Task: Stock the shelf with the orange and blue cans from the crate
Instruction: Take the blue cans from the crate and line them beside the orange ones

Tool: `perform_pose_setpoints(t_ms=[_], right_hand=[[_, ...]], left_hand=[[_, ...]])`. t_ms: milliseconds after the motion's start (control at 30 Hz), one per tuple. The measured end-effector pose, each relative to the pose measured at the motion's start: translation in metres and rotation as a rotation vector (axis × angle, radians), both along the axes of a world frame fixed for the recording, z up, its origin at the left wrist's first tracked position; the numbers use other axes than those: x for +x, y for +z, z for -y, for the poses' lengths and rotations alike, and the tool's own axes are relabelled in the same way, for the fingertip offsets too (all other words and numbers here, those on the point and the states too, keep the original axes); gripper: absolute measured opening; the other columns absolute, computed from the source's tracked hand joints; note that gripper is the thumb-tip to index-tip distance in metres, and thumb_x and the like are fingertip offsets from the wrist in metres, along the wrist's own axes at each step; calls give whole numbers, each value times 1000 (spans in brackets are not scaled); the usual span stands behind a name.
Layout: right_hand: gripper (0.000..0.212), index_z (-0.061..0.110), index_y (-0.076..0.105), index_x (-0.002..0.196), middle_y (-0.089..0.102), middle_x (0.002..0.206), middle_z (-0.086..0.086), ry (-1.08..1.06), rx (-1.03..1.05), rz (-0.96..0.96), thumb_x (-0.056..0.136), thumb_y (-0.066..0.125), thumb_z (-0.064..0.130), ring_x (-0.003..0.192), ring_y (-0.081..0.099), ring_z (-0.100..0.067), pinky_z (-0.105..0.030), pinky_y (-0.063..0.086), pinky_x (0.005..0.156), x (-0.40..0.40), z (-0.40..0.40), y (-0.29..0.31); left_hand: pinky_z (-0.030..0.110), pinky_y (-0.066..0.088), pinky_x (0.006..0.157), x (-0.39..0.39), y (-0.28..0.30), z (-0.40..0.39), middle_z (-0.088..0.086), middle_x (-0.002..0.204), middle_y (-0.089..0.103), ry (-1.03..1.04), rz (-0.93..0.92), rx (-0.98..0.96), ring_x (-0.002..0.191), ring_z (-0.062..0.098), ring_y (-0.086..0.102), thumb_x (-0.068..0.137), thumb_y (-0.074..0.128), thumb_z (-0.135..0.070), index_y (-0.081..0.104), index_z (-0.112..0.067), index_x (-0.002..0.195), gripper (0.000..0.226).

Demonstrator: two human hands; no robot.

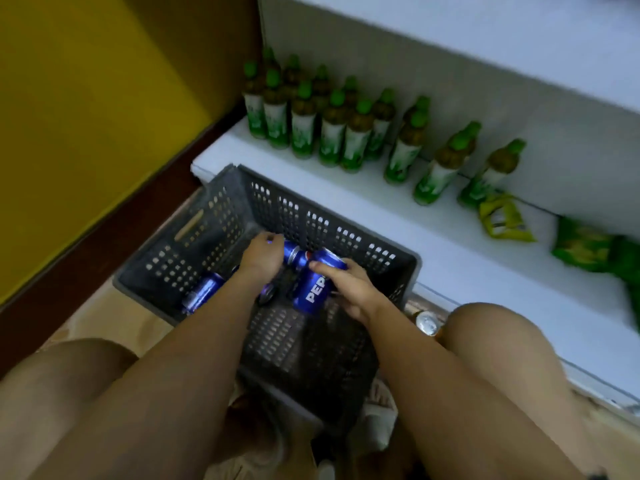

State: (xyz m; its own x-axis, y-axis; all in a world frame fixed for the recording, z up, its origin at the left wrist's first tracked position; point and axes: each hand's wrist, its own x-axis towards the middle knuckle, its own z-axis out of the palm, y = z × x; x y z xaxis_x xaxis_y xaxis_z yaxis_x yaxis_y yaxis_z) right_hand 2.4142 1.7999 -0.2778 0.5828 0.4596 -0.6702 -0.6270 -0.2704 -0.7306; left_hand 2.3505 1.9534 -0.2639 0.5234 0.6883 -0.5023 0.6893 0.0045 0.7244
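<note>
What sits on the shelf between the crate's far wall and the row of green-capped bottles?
Nothing: in the head view, only bare white shelf between crate and bottles.

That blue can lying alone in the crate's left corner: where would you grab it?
Probably round its middle, from above. The blue can lies on its side on the crate floor, with the wall close beside it, so its upper flank is the open way in.

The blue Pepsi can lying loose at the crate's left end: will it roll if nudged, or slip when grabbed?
The blue cylindrical Pepsi can lies on its side on the dark perforated plastic crate floor, so a nudge would probably roll it. Its glossy metal skin may be slippery. It looks undented and rigid, so a firm wrap-around grip should hold.
</note>
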Motion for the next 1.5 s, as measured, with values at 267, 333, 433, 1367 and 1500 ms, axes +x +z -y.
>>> perform_pose_setpoints(t_ms=[267, 333, 433, 1367, 1500], right_hand=[[42, 17, 46, 111, 60, 107, -9, -284, 262, 219, 82, 76, 10, 82, 63, -18, -40, 55, 73, 48, 70, 158], [51, 24, 48, 121, 61, 113, -7, -305, 340, 292, 81, 76, 8, 84, 64, -20, -37, 55, 66, 61, 89, 197], [47, 25, 52, 116, 64, 103, -6, -381, 440, 333, 80, 78, 10, 77, 64, -19, -39, 57, 67, 83, 121, 256], [25, 12, 54, 104, 66, 88, -11, -820, 31, 539, 88, 68, 26, 71, 64, -24, -44, 56, 54, 310, 319, 391], [41, 19, 48, 116, 61, 106, -9, -702, -459, 848, 88, 61, 46, 93, 63, -33, -53, 57, 79, 366, 337, 393]], left_hand=[[31, 37, 89, 58, 161, 72, 4, 123, 56, -228, 264, 197, 112, 24, 51, 102, 40, -34, 55, -16, 130, 36], [31, 40, 85, 75, 196, 90, 3, 115, 60, -290, 349, 249, 109, 26, 55, 102, 42, -33, 58, -16, 122, 31], [34, 45, 81, 104, 242, 113, 6, 106, 66, -318, 477, 318, 101, 32, 60, 99, 46, -31, 63, -20, 102, 20], [67, 3, 110, 341, 260, 304, -7, 159, 20, -1076, 174, 983, 146, 23, 11, 97, 20, -58, 24, -43, 148, 53], [66, -1, 112, 340, 256, 304, -8, 161, 16, -1048, 190, 979, 148, 22, 7, 96, 19, -60, 21, -46, 149, 55]])
